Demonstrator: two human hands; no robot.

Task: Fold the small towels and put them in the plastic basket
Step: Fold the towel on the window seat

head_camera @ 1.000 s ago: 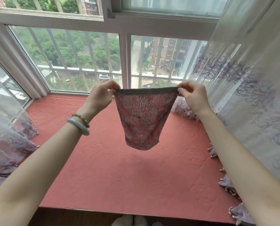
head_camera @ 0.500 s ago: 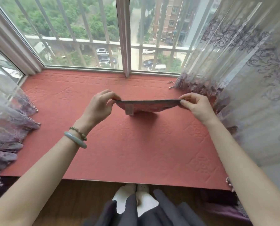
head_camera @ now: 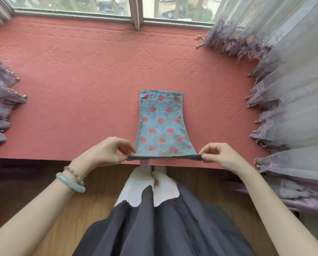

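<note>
Across the window seat (head_camera: 80,89) a seemingly light, limp towel (head_camera: 161,124) is draping while left hand (head_camera: 106,152) and right hand (head_camera: 222,156) are pinching its six-o'clock corners, likely the surest hold.

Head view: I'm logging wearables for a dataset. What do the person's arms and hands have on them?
Both forearms are bare: no sleeves, no gloves. The left wrist carries a smooth pale green bangle and, nearer the left hand, a thin beaded bracelet. The right hand and wrist wear nothing visible.
</note>
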